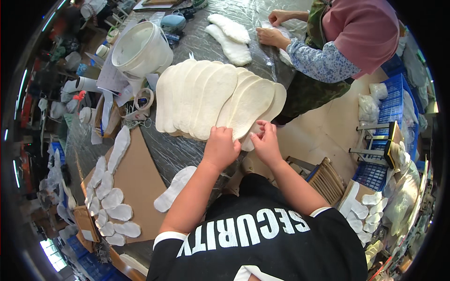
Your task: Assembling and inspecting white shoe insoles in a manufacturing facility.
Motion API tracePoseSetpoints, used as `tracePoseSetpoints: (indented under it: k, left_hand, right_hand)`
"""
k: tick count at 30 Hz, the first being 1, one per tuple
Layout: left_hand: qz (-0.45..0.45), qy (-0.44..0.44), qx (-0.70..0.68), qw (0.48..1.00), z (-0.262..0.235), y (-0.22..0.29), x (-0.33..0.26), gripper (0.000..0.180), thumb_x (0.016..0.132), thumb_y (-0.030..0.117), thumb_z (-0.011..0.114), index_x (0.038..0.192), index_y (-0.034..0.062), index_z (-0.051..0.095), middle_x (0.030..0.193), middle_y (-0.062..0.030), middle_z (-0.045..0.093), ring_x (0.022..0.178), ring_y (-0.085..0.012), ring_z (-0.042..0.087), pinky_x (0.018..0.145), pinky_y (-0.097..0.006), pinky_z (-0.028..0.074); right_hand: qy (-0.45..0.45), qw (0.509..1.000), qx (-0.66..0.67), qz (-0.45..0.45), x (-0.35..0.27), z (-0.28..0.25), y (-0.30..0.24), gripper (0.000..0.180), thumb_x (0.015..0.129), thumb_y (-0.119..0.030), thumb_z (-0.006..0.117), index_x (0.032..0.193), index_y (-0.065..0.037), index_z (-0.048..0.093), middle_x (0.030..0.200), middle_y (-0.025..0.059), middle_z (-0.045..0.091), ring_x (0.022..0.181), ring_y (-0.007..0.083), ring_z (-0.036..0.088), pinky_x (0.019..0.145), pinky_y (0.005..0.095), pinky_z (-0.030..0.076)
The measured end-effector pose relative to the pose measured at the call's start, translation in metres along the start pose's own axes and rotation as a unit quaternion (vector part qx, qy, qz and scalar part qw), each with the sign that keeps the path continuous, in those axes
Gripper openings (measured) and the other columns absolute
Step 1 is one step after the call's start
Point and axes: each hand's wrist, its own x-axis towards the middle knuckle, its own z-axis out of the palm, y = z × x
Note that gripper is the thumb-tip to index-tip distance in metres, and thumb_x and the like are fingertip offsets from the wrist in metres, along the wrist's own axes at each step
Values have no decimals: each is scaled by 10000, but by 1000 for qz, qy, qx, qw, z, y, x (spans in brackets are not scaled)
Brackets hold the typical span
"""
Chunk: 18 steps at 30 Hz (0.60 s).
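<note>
A fanned row of cream-coloured shoe insoles [215, 96] lies across the plastic-covered table in front of me, each overlapping its neighbour. My left hand [221, 146] is closed on the near ends of the insoles, its fingers curled over their edge. At the right end of the row, my right hand [266, 144] pinches the near end of an insole [255, 100] between thumb and fingers. How many layers each hand grips is hidden. A single white insole [174, 188] lies beside my left forearm.
A white bucket [143, 49] and a tape roll [143, 99] stand left of the row. Several white insoles rest on brown cardboard [140, 182]. Across the table, a co-worker [328, 51] handles a white piece near fluffy insoles [230, 40]. Stools [326, 180] and blue crates [391, 107] stand right.
</note>
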Motion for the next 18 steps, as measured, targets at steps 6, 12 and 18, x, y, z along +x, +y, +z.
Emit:
tracePoseSetpoints:
  k: [6, 12, 18]
  left_hand:
    - [-134, 29, -99, 986, -19, -14, 11, 175, 918, 117, 490, 880, -34, 569, 807, -273, 611, 773, -449, 592, 689, -492, 478]
    - [-110, 122, -188, 968, -53, -12, 7, 170, 951, 88, 482, 1002, -24, 599, 822, -239, 638, 758, -371, 627, 680, -405, 492]
    - [-194, 112, -610, 760, -78, -4, -37, 267, 997, 81, 439, 1180, -53, 578, 948, -111, 662, 773, -183, 646, 672, -294, 531]
  right_hand:
    - [-43, 981, -61, -177, -12, 4, -3, 452, 801, -95, 670, 1228, -62, 524, 1097, 187, 503, 1023, 362, 514, 902, 416, 441]
    - [-116, 982, -15, -150, -4, 8, -6, 499, 869, -219, 658, 1298, -30, 486, 1195, 179, 511, 1062, 307, 532, 915, 387, 437]
    - [-311, 717, 601, 166, 46, 10, -22, 750, 960, -543, 448, 1412, 31, 278, 1280, 190, 532, 1219, 307, 502, 1054, 434, 391]
